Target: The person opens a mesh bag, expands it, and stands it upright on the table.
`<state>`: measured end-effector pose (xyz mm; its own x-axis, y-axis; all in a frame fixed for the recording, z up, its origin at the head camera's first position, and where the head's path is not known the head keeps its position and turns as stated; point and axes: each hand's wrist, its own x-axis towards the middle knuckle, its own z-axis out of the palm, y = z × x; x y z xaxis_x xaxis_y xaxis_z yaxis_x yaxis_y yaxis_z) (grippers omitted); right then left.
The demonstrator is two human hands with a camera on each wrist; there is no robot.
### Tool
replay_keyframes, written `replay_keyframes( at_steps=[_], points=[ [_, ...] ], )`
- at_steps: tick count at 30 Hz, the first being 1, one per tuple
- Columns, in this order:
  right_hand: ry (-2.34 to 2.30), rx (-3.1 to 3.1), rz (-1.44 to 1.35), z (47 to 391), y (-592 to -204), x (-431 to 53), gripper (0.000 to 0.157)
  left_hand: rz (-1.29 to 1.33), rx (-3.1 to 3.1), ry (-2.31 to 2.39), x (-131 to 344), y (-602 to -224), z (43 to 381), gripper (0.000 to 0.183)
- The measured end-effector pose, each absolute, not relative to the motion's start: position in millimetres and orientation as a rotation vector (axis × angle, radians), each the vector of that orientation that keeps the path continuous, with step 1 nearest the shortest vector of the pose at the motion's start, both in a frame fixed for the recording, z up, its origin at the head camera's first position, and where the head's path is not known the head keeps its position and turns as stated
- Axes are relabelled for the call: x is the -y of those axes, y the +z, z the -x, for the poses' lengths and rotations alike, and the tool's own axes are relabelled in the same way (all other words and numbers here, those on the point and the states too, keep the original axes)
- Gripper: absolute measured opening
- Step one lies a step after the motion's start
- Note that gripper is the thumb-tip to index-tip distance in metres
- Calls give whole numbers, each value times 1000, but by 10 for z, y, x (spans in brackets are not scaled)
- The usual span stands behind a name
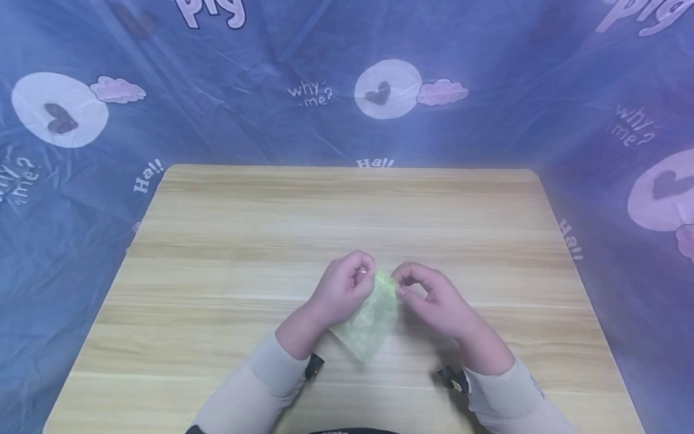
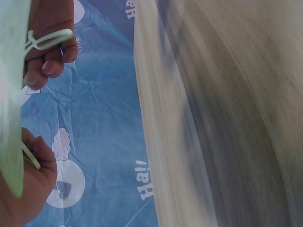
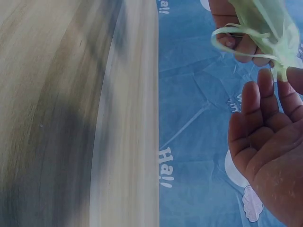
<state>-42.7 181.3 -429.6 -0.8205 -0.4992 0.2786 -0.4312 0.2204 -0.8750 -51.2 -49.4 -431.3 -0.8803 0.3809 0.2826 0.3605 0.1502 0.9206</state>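
Sheer green pouch (image 1: 374, 322) between hands, neck (image 3: 280, 61) toward surface's (image 1: 347, 205) far edge; left hand (image 1: 343, 288), nearer pouch body, pinches drawstring (image 2: 31, 156); right hand (image 1: 438, 299) pinches neck.

L hand (image 1: 343, 289) and R hand (image 1: 436, 299) are near each other, L just left of R, w/ a small gap btwn. L hand: fingers (image 1: 356, 259) curled in, thumb against index in a pinch. R hand: thumb + index tips pinched tog., other fingers looser + slightly bent, palm showing in R wrist view. L forearm (image 1: 238, 395) and R forearm (image 1: 512, 392) slant inward twd the hands; wrists set wider apart than fingertips.
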Motion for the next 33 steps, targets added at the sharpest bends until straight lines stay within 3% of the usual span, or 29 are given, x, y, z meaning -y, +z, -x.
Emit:
replay_keyframes(
  at_steps=[33],
  points=[
    [-1604, -2482, 1061, 479, -4185, -1907, 31, -676, -2360, 1784, 593, -4312, 526, 9]
  ],
)
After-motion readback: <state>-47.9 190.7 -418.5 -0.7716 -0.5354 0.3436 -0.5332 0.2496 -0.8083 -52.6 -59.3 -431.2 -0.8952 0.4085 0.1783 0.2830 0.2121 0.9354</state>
